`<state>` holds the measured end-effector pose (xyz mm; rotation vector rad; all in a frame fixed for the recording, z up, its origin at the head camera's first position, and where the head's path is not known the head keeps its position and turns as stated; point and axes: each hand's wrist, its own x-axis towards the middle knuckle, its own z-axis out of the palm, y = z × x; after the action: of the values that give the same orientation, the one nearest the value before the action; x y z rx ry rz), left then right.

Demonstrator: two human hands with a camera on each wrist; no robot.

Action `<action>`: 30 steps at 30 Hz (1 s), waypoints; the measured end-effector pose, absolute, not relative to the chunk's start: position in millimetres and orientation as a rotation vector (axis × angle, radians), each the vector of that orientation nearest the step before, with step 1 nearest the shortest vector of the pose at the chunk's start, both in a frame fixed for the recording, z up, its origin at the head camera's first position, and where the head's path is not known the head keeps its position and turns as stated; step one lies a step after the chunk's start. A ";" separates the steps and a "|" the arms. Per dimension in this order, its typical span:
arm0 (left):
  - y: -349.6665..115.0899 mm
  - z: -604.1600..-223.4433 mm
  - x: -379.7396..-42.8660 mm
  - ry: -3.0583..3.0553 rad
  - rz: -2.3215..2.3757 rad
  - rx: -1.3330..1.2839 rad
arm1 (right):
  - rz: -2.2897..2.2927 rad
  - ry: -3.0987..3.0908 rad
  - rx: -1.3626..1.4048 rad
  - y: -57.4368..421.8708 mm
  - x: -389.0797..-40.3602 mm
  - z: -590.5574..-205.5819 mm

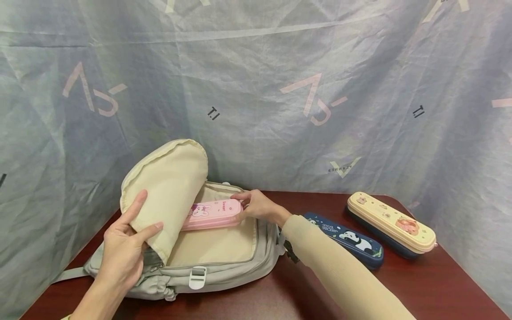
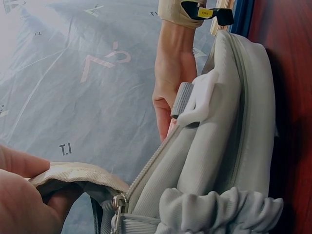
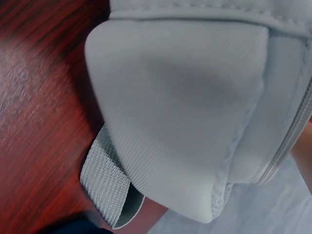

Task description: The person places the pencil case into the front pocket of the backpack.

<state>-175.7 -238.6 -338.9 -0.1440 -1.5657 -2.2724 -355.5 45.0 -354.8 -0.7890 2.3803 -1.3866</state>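
A light grey backpack point(image 1: 224, 278) lies unzipped on the table, its cream-lined flap point(image 1: 172, 186) lifted on the left. My left hand point(image 1: 122, 249) pinches the edge of that flap between thumb and fingers; the left wrist view shows the fabric edge in its grip. Over the cream interior is a pink pencil case point(image 1: 218, 213) with a rabbit print, its left end hidden behind the flap. My right hand point(image 1: 258, 206) grips the case by its right end. In the right wrist view the backpack's side point(image 3: 175, 107) fills most of the picture and hides nearly all of the hand.
Right of the backpack lie a dark blue panda pencil case point(image 1: 356, 242), partly behind my right forearm, and a cream-topped pencil case point(image 1: 394, 220) with a dark base. A grey printed curtain point(image 1: 256, 111) hangs behind the dark red table point(image 1: 440, 284). Straps stick out beside the backpack.
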 end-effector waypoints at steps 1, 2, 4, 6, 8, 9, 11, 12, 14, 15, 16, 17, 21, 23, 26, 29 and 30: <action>-238.4 -339.2 -175.6 -1.566 -2.273 -0.144 | -1.389 2.375 -0.784 46.0 -355.3 -355.2; -238.2 -339.3 -175.6 -1.566 -2.273 -0.147 | -1.391 2.369 -0.784 46.9 -355.8 -356.2; -237.9 -339.5 -175.4 -1.563 -2.275 -0.152 | -1.388 2.366 -0.787 48.6 -355.8 -356.5; -237.8 -339.6 -175.2 -1.558 -2.276 -0.156 | -1.380 2.360 -0.796 49.7 -356.1 -356.6; -237.9 -339.6 -175.0 -1.554 -2.279 -0.161 | -1.369 2.353 -0.804 50.2 -356.3 -356.2; -237.9 -339.5 -174.9 -1.551 -2.280 -0.159 | -1.363 2.351 -0.802 50.2 -356.0 -355.5; -238.0 -339.5 -174.8 -1.551 -2.280 -0.157 | -1.349 2.351 -0.802 50.1 -356.3 -355.1; -238.0 -339.5 -174.8 -1.552 -2.281 -0.160 | -1.344 2.355 -0.800 50.0 -356.4 -354.9; -238.2 -339.5 -174.8 -1.554 -2.281 -0.161 | -1.330 2.364 -0.803 49.4 -356.6 -354.6; -238.3 -339.4 -174.9 -1.557 -2.279 -0.158 | -1.325 2.370 -0.805 49.0 -356.9 -354.9; -238.4 -339.4 -174.8 -1.558 -2.279 -0.158 | -1.323 2.372 -0.810 48.7 -357.0 -354.9; -238.6 -339.4 -174.8 -1.559 -2.278 -0.158 | -1.323 2.371 -0.809 48.3 -357.1 -355.0; -238.9 -339.3 -174.9 -1.562 -2.275 -0.153 | -1.342 2.346 -0.808 46.2 -356.8 -355.3; -239.0 -339.4 -175.0 -1.559 -2.278 -0.161 | -1.360 2.319 -0.798 45.3 -356.5 -355.7; -239.2 -339.5 -174.9 -1.555 -2.283 -0.165 | -1.392 2.279 -0.790 44.3 -356.4 -357.6; -239.3 -339.4 -175.0 -1.554 -2.287 -0.168 | -1.421 2.252 -0.776 43.7 -356.6 -360.0; -239.4 -339.4 -175.0 -1.554 -2.287 -0.166 | -1.430 2.247 -0.772 43.6 -356.7 -360.6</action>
<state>-175.0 -239.4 -339.4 -0.1659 -1.5537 -2.2873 -356.7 43.6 -360.6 -0.7716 2.2472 -1.4304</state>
